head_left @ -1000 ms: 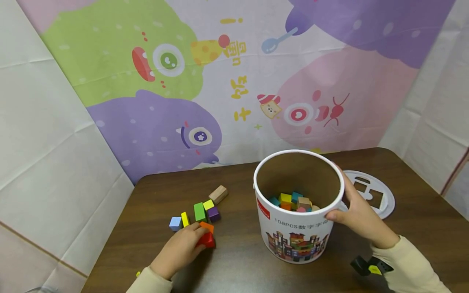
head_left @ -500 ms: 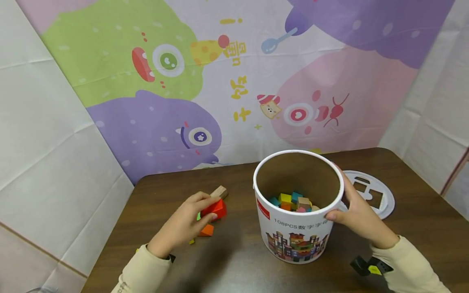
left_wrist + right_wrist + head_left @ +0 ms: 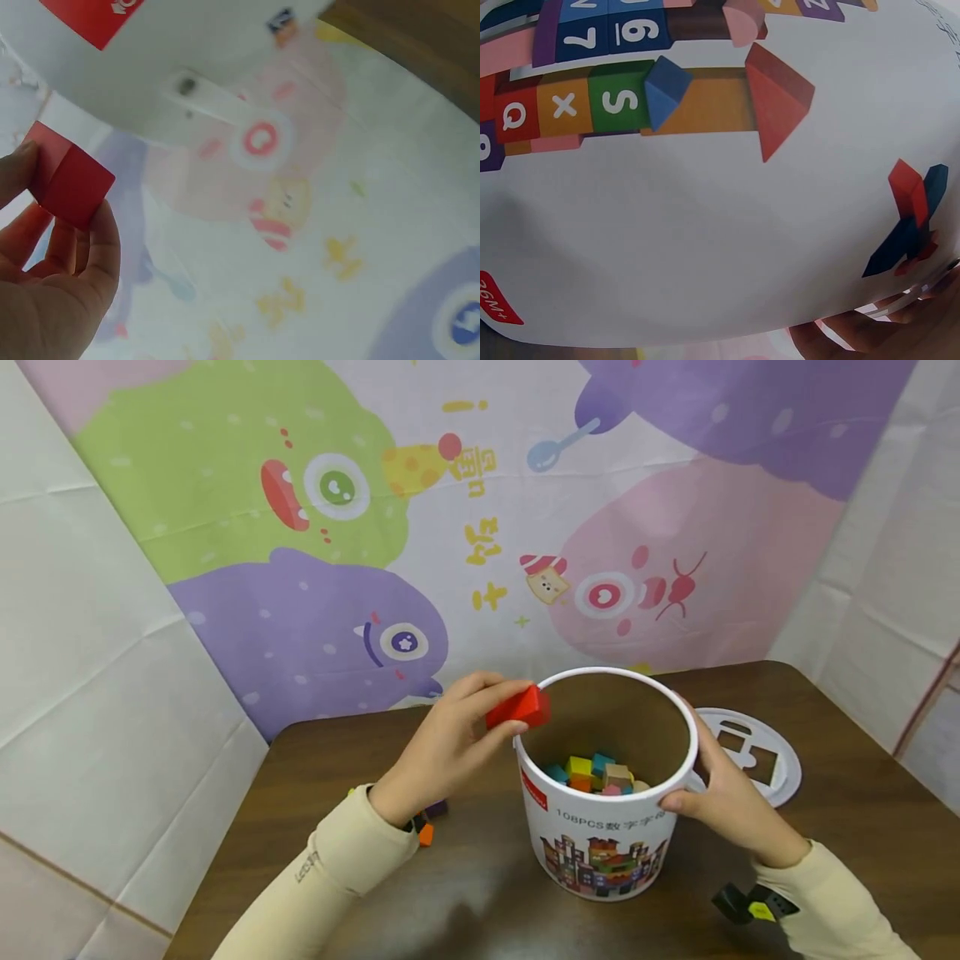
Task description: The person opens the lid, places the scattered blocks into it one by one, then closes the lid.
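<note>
head view: soft, even light; pale sheen and blurry dark shadow on desk [image 3: 487, 852]. left wrist view: hazy, backdrop [image 3: 420, 202] out of focus. right wrist view: dimmer, bucket [image 3: 667, 240] crisp, shaded grey toward lower left.

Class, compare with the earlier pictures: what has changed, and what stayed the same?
The left grip lifted the red block from the table and carried it rightward to the left rim of the bucket; nothing was let go. The right grip still holds the bucket; the lid stayed put.

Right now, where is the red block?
In the head view, the red block is pinched in the left hand, at the left rim of the white bucket, opposite the right hand.
</note>
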Demonstrator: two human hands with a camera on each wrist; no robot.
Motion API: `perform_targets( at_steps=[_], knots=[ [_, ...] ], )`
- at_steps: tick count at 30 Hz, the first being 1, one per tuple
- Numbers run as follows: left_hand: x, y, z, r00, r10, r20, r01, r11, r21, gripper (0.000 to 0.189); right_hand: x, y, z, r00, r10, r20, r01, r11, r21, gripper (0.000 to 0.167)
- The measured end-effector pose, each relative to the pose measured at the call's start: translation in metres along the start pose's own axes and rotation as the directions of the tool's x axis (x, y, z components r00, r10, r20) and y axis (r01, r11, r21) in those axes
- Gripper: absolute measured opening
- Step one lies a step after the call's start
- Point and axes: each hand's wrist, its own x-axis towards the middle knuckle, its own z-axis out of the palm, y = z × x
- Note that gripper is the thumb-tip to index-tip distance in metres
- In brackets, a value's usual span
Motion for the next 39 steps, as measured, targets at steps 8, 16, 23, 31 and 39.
perform_targets(
  at_steps=[8, 16, 23, 31, 39],
  knots=[
    [0.045, 0.014, 0.033, 0.978, 0.011, 0.207, -0.008, 1.000, -0.016, 0.042, 0.000, 0.000, 0.001, 1.000, 0.009, 0.000, -0.009, 1.000, 0.015, 0.097],
    [0.075, 0.015, 0.065, 0.888, -0.052, 0.456, 0.004, 0.994, 0.107, 0.042, -0.001, 0.001, 0.000, 1.000, 0.016, 0.004, -0.016, 0.999, 0.040, 0.097],
    [0.085, 0.013, 0.079, 0.799, -0.083, 0.596, -0.020, 0.986, 0.164, 0.041, -0.001, 0.002, 0.002, 1.000, 0.004, 0.009, -0.005, 0.999, 0.051, 0.097],
    [0.084, 0.014, 0.083, 0.727, -0.117, 0.677, -0.027, 0.980, 0.199, 0.038, -0.001, 0.002, 0.002, 1.000, -0.017, 0.000, 0.017, 0.999, 0.045, 0.100],
    [0.082, 0.014, 0.081, 0.754, -0.135, 0.643, -0.003, 0.978, 0.209, 0.049, -0.001, 0.002, 0.002, 1.000, -0.018, 0.005, 0.018, 0.998, 0.059, 0.100]
  ],
)
